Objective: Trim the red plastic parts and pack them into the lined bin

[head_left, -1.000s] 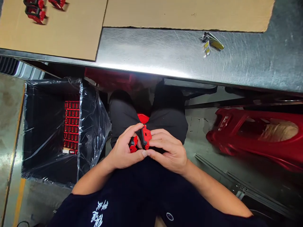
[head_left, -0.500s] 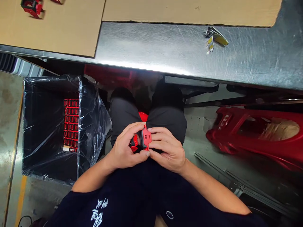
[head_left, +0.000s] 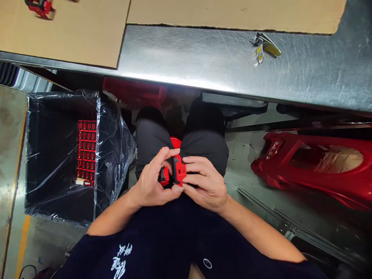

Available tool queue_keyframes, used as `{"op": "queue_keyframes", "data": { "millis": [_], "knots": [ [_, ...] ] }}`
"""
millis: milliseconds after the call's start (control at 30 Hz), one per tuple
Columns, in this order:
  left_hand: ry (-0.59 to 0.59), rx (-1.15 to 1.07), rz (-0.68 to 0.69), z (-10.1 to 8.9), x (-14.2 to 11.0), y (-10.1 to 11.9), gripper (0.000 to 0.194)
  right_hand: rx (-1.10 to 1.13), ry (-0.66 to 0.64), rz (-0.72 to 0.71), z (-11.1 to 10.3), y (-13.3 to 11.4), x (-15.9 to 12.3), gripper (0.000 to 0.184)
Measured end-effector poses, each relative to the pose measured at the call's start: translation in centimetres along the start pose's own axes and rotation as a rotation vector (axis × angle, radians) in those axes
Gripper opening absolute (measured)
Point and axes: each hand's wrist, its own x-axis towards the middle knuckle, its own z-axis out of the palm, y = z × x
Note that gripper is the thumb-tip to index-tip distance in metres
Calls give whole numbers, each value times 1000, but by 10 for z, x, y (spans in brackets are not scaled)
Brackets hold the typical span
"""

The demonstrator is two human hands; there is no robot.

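Observation:
Over my lap, a small red and black plastic part [head_left: 180, 171] is held between both hands. My left hand [head_left: 155, 179] is closed, its thumb and a finger gripping the part's two ends. A second red and black piece [head_left: 165, 176] shows inside the curl of that hand; whether it is separate from the first I cannot tell. My right hand [head_left: 207, 182] is closed on the part's right side, with fingertips against its red face.
A metal table [head_left: 186, 58] bears cardboard sheets [head_left: 232, 13], a red and black part [head_left: 40, 8] and a yellow-handled tool [head_left: 267, 48]. Left stands a bin [head_left: 62, 201] lined with clear plastic, holding rows of red parts [head_left: 86, 145]. Right lies a large red shell [head_left: 279, 166].
The held part has turned slightly, showing more of its black edge. The fingers of my left hand have lifted a little away from it. The view has shifted slightly.

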Motion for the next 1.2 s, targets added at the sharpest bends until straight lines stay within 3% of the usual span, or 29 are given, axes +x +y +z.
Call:
{"op": "queue_keyframes", "data": {
  "millis": [333,500,733,1000,1200],
  "knots": [
    [23,-12,-45,4,-2,-3,98,-7,-34,-28,1,0,3,8],
    [37,113,-32,3,1,3,94,-24,-62,12,1,2,2,9],
    [-20,331,-38,-1,5,14,88,27,-69,106,-1,4,0,25],
    [10,272,-23,-2,3,11,93,98,-65,150,0,0,3,25],
    [13,101,-93,-2,-2,4,102,143,-40,185,-1,-2,7,26]
  ]
}}
